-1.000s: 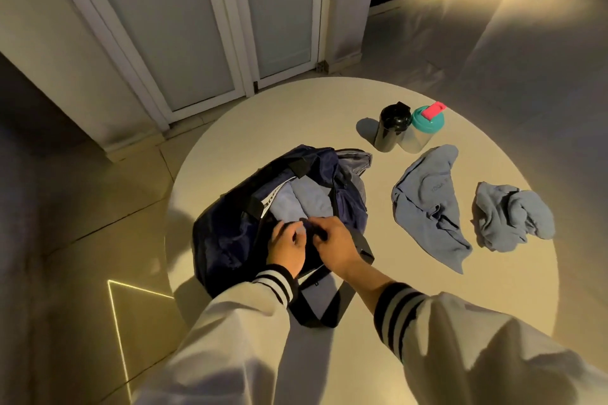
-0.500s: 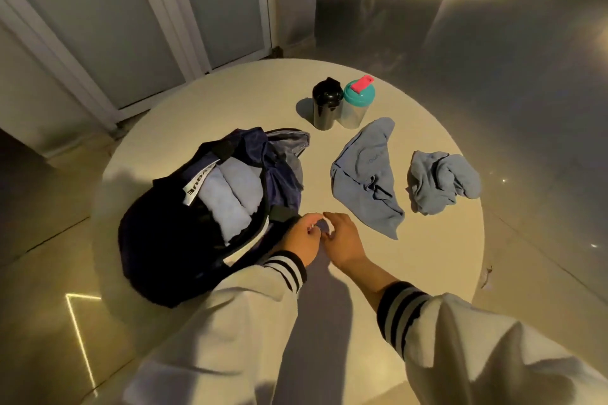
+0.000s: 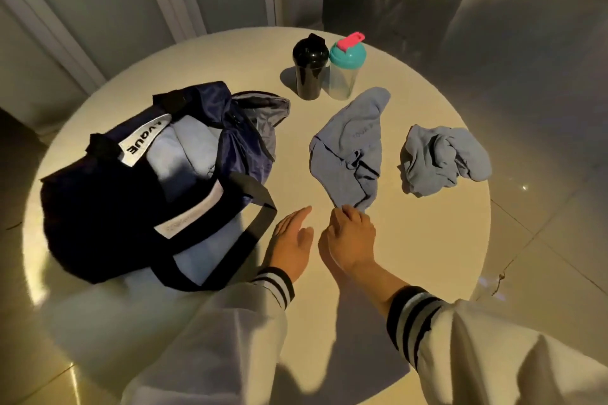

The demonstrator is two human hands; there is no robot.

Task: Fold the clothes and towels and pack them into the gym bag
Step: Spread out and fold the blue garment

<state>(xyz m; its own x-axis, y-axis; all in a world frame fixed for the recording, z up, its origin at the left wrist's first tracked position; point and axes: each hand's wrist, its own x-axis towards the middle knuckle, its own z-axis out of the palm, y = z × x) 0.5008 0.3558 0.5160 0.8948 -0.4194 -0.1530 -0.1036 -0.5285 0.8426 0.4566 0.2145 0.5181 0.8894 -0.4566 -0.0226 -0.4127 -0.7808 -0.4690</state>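
A dark navy gym bag [image 3: 98, 207] lies open at the left of the round table, with folded pale blue cloth [image 3: 184, 154] inside it. A crumpled blue towel [image 3: 348, 148] lies in the middle of the table. A second bunched blue cloth [image 3: 444, 158] sits further right. My right hand [image 3: 350, 237] reaches the near corner of the middle towel, its fingers curled at that tip. My left hand [image 3: 291, 240] lies beside it with straight fingers, holding nothing, close to the bag's black strap [image 3: 260, 207].
A black shaker bottle [image 3: 309, 71] and a clear one with a teal lid [image 3: 343, 71] stand together at the far side of the white round table [image 3: 411, 240]. White doors and a tiled floor surround the table.
Both hands left the bag opening and moved right across the table. My right hand now reaches the towel's near corner, and my left hand has opened flat.
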